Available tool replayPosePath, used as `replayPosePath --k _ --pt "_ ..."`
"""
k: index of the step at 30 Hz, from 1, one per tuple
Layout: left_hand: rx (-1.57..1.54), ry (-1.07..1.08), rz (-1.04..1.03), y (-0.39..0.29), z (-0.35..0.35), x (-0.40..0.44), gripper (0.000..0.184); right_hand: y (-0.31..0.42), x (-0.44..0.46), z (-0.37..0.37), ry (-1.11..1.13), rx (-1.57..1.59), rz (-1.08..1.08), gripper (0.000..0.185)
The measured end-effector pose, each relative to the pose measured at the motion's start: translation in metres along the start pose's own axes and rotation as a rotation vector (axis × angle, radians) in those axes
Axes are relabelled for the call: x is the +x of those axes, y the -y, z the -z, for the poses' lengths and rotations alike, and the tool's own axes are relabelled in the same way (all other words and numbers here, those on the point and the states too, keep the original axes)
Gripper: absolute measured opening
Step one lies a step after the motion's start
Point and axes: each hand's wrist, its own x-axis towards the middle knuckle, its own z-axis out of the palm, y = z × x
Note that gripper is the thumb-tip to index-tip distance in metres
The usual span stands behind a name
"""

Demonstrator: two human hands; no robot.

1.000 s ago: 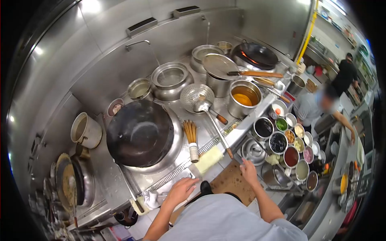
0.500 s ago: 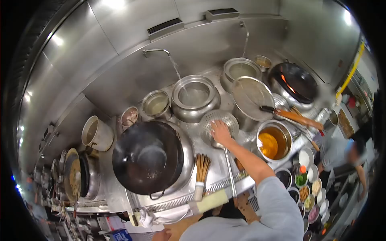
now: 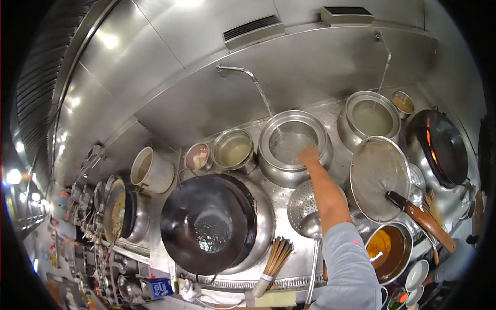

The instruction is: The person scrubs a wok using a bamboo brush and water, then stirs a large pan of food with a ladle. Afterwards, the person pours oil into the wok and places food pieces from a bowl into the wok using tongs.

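Mid-frame, the right hand point(image 3: 309, 154) reaches over the water pot point(image 3: 281, 174), skimmer point(image 3: 298, 205) and ladle point(image 3: 311, 226) below; either hand's grip I cannot tell. Lower left, a blue package point(image 3: 160, 288) bears unreadable print.

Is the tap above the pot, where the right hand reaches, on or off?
On: water streams from the tap into the pot.

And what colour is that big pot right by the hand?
The pot is shiny silver-grey, seen best in the head view.

A wok point(image 3: 188, 227) and water pot point(image 3: 281, 174) show a commercial kitchen.
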Motion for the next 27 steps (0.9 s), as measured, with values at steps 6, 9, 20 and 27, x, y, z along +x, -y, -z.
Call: replayPosePath --k 6,9,20,27 --pt "-0.062 0.092 0.118 0.05 -0.053 -0.022 0.029 0.042 -0.027 0.032 0.111 0.15 -0.035 0.034" --pt "-0.106 0.136 0.153 0.082 -0.085 -0.031 0.029 0.073 -0.105 0.048 -0.756 0.321 0.111 0.014" --pt "-0.179 0.277 0.14 0.202 -0.142 -0.057 0.026 0.125 -0.453 -0.104 -0.575 0.38 -0.196 0.045" --pt "-0.264 0.283 -0.031 0.265 -0.153 -0.025 0.025 0.14 -0.532 -0.127 -0.517 0.281 -0.261 0.055"
